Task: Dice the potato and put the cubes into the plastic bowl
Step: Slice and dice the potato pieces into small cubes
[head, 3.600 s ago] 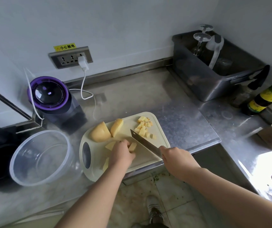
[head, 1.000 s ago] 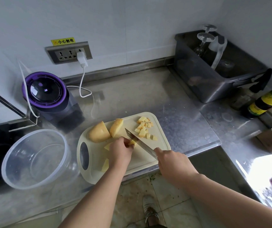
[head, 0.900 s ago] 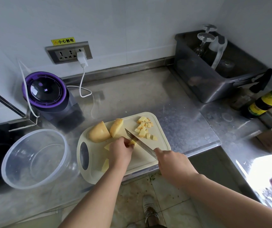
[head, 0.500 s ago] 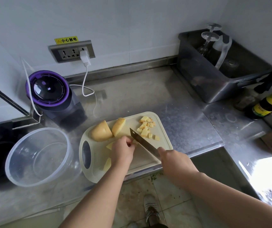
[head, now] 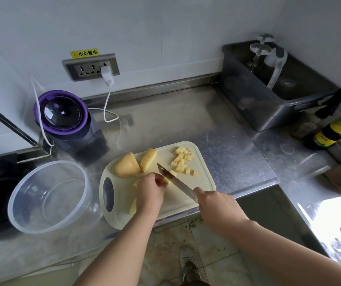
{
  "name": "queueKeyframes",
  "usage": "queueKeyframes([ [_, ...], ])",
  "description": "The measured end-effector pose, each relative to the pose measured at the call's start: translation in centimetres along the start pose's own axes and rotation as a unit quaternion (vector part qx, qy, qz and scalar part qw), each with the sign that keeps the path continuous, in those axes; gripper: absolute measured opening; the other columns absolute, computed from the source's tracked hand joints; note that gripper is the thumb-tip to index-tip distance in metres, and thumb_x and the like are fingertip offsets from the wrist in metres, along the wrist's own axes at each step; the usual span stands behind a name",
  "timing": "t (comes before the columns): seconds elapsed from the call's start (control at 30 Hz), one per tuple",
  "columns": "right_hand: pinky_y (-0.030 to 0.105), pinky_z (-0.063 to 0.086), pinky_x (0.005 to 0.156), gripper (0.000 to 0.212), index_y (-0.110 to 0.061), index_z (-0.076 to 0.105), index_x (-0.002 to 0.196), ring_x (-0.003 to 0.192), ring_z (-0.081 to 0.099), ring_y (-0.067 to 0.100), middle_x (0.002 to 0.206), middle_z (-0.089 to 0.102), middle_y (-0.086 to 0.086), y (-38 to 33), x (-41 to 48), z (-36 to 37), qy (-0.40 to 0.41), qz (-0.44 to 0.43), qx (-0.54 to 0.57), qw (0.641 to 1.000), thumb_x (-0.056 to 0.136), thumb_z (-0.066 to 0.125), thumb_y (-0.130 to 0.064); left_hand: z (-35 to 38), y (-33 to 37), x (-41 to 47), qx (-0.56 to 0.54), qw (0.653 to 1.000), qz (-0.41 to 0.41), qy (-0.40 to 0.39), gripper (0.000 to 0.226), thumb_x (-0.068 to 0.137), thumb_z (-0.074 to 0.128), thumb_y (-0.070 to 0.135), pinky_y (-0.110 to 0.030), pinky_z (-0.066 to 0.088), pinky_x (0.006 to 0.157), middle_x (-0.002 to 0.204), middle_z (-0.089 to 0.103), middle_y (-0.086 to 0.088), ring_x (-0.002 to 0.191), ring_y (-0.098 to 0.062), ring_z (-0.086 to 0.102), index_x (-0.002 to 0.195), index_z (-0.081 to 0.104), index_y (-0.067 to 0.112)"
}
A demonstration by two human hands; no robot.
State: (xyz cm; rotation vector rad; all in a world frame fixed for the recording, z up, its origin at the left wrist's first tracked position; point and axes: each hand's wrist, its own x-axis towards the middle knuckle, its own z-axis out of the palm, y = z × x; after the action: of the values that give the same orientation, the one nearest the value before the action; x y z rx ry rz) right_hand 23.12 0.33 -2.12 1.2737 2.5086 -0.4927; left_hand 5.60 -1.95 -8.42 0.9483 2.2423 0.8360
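— We stand at a steel counter (head: 186, 120) under a white wall, with a pale cutting board (head: 204, 182) at its front edge.

— And our hands?

— Our left hand (head: 150, 190) curls its fingers down on a potato slice (head: 136, 183) and pins it to the board. Our right hand (head: 215, 205) is clenched round the handle of a knife (head: 175, 182); the handle itself is hidden in the fist.

— How does the blade lie against that pinned slice?

— It runs slantwise from our right fist up to our left fingertips, its tip just past them. We cannot tell whether the edge has reached the board.

— Where is the rest of the potato?

— Two big potato chunks (head: 127, 166) lie just beyond our left hand, touching each other. A loose heap of cubes (head: 183, 162) lies across the blade from that hand, near the board's far corner.

— And the plastic bowl (head: 49, 163)?

— It stands upright on the counter to the left of our left hand, just beside the board's handle end.

— Anything further off?

— A purple-lidded appliance (head: 62, 114) stands beyond the bowl, under a wall socket (head: 92, 67). A grey bin (head: 268, 112) and a dark bottle (head: 334, 131) stand well to the right of our knife hand
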Motion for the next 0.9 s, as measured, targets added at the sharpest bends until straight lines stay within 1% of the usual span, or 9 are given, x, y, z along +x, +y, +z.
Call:
queueKeyframes([
  [0.1, 0.026, 0.028, 0.045, 0.027, -0.015, 0.041, 0.115, 0.051, 0.038, 0.016, 0.068, 0.044, -0.001, -0.1, 0.0, -0.1, -0.002, 0.003, -0.003, 1.000, 0.093, 0.038, 0.001, 0.0, -0.1, 0.0, 0.018, 1.000, 0.008, 0.002, 0.016, 0.086, 0.071, 0.017, -0.026, 0.048, 0.081, 0.098, 0.071, -0.002, 0.093, -0.020, 0.065, 0.100, 0.070, 0.010],
  [0.23, 0.025, 0.026, 0.044, 0.028, -0.016, 0.040, 0.114, 0.050, 0.037, 0.014, 0.067, 0.041, -0.003, -0.3, 0.0, 0.0, -0.008, 0.003, -0.007, 1.000, 0.092, 0.039, 0.001, 0.2, -0.2, 0.2, 0.017, 1.000, 0.010, 0.005, 0.013, 0.085, 0.071, 0.015, -0.034, 0.053, 0.085, 0.096, 0.072, -0.004, 0.092, -0.021, 0.066, 0.097, 0.070, 0.009],
  [0.3, 0.024, 0.026, 0.044, 0.027, -0.015, 0.041, 0.115, 0.051, 0.037, 0.014, 0.067, 0.041, -0.003, -0.3, 0.1, 0.2, -0.010, 0.001, -0.006, 1.000, 0.093, 0.040, 0.000, 0.3, -0.3, 0.2, 0.016, 1.000, 0.013, 0.005, 0.013, 0.085, 0.071, 0.015, -0.034, 0.053, 0.084, 0.096, 0.072, -0.003, 0.091, -0.020, 0.066, 0.096, 0.070, 0.009],
  [0.4, 0.024, 0.029, 0.044, 0.031, -0.015, 0.041, 0.118, 0.053, 0.039, 0.014, 0.068, 0.043, -0.002, -0.3, 0.4, 0.7, -0.026, 0.001, -0.004, 1.000, 0.093, 0.040, 0.003, 0.4, -0.5, 0.2, 0.014, 1.000, 0.014, 0.007, 0.012, 0.086, 0.069, 0.012, -0.030, 0.053, 0.081, 0.096, 0.072, -0.001, 0.089, -0.017, 0.065, 0.098, 0.070, 0.011],
  [0.5, 0.023, 0.030, 0.045, 0.029, -0.015, 0.041, 0.115, 0.055, 0.042, 0.014, 0.070, 0.045, -0.002, 0.0, 0.7, 0.8, -0.033, 0.007, -0.005, 0.999, 0.093, 0.039, 0.003, 0.3, -0.6, 0.4, 0.014, 1.000, 0.009, 0.001, 0.012, 0.086, 0.068, 0.008, -0.031, 0.054, 0.081, 0.095, 0.072, -0.003, 0.089, -0.018, 0.066, 0.098, 0.069, 0.011],
  [0.6, 0.026, 0.034, 0.048, 0.029, -0.017, 0.042, 0.112, 0.058, 0.047, 0.018, 0.071, 0.048, -0.002, 0.6, 1.0, 0.6, -0.020, 0.017, 0.008, 1.000, 0.092, 0.038, 0.003, 0.3, -0.4, 0.3, 0.024, 0.999, 0.020, -0.015, 0.015, 0.085, 0.069, 0.008, -0.035, 0.054, 0.085, 0.096, 0.070, -0.001, 0.092, -0.019, 0.066, 0.099, 0.065, 0.013],
  [0.7, 0.032, 0.044, 0.057, 0.021, -0.018, 0.042, 0.111, 0.065, 0.057, 0.024, 0.070, 0.048, -0.003, 1.4, 1.0, -0.3, 0.003, 0.026, 0.023, 0.999, 0.095, 0.039, -0.004, 0.5, 0.1, 0.6, 0.070, 0.997, 0.031, -0.023, 0.020, 0.089, 0.064, 0.011, -0.036, 0.053, 0.086, 0.102, 0.068, 0.001, 0.097, -0.019, 0.064, 0.108, 0.061, 0.015],
  [0.77, 0.033, 0.047, 0.060, 0.019, -0.018, 0.042, 0.114, 0.064, 0.057, 0.023, 0.070, 0.046, -0.005, 2.1, 0.9, -1.0, 0.023, 0.026, 0.024, 0.999, 0.098, 0.039, -0.010, 0.7, 0.6, 1.0, 0.087, 0.995, 0.039, -0.025, 0.022, 0.090, 0.062, 0.011, -0.035, 0.052, 0.086, 0.106, 0.067, 0.001, 0.099, -0.020, 0.064, 0.112, 0.060, 0.014],
  [0.9, 0.025, 0.032, 0.049, 0.016, -0.018, 0.044, 0.115, 0.052, 0.041, 0.013, 0.066, 0.042, -0.007, 3.9, 0.6, -1.7, 0.043, 0.026, 0.028, 0.998, 0.101, 0.036, -0.017, 1.2, 1.8, 2.0, 0.082, 0.995, 0.055, -0.023, 0.020, 0.090, 0.062, 0.009, -0.029, 0.051, 0.080, 0.104, 0.066, -0.002, 0.095, -0.022, 0.063, 0.109, 0.060, 0.011],
])
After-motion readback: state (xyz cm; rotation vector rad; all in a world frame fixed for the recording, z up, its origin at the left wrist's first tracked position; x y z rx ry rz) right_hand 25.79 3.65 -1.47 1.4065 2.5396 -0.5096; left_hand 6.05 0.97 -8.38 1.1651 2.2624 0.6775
